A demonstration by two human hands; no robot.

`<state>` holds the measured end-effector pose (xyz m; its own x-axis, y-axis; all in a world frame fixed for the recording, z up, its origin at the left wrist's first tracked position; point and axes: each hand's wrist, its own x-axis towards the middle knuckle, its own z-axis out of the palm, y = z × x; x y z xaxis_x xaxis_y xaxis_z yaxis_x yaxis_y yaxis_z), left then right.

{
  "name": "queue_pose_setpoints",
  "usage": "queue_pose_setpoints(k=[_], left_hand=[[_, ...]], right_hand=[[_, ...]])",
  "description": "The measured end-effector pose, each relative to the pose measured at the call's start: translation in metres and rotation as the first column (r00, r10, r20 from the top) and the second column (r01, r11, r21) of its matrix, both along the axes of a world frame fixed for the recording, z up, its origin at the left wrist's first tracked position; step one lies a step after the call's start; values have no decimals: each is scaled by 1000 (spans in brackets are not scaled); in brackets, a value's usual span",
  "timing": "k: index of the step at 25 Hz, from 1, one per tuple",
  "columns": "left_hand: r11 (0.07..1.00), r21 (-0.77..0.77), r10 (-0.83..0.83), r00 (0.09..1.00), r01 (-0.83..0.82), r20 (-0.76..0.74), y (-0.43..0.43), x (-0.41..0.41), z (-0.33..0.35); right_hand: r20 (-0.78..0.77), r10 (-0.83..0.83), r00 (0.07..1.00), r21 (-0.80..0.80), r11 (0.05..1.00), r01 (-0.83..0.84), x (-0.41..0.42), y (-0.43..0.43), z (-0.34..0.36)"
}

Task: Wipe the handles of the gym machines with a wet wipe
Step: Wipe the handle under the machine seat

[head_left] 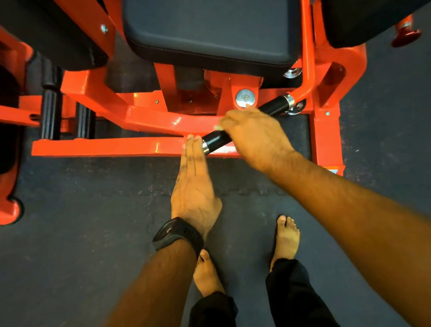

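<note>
Feet [285,237] stand bare on the dark floor [79,243]. Left hand [193,184], fingers straight, touches the black handle's [274,106] chromed end. Right hand [257,139] curls round its middle, a pale wipe edge [217,128] at its fingertips. Seat pad [212,12] sits beyond.

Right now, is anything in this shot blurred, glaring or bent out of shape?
Head view: the right hand on the black handle is motion-blurred, the left hand sharper; glare spots shine on the orange frame; wide-angle stretch enlarges the forearms.
</note>
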<state>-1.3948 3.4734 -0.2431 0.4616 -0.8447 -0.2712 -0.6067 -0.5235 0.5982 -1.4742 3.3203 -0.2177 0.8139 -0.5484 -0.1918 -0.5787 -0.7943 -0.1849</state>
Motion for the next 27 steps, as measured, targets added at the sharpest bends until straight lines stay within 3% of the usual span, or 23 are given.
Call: queue_pose_setpoints(k=[2, 5, 8, 11, 15, 18, 23, 25, 27], left_hand=[[1000, 2, 10, 1000, -10, 20, -1, -1, -1], [999, 11, 31, 999, -31, 14, -4, -4, -2], [1000, 14, 3, 999, -3, 45, -2, -1, -2], [1000, 8, -13, 997, 12, 76, -2, -1, -1], [1000, 30, 1, 996, -3, 86, -2, -4, -1], [999, 33, -11, 995, 8, 101, -2, -4, -3], [999, 30, -43, 992, 40, 115, 0, -1, -3], [999, 27, -32, 995, 30, 96, -1, -2, -2], [999, 27, -37, 994, 34, 98, -3, -2, 0]], right_hand=[[-23, -42, 999, 12, 999, 42, 10, -1, 5], [-8, 74, 997, 81, 994, -73, 19, 9, 6], [-93, -32, 995, 40, 999, 36, 15, -15, 4], [-126, 59, 990, 5, 998, -59, 4, -22, 6], [-140, -116, 983, -51, 993, 110, -14, -45, 3], [-122, -12, 992, 4, 1000, 13, -15, -36, 3], [-139, -269, 953, -62, 963, 263, -26, -49, -2], [-48, -232, 972, -12, 973, 231, -26, -28, -5], [35, -319, 947, 39, 948, 317, -29, -18, -10]])
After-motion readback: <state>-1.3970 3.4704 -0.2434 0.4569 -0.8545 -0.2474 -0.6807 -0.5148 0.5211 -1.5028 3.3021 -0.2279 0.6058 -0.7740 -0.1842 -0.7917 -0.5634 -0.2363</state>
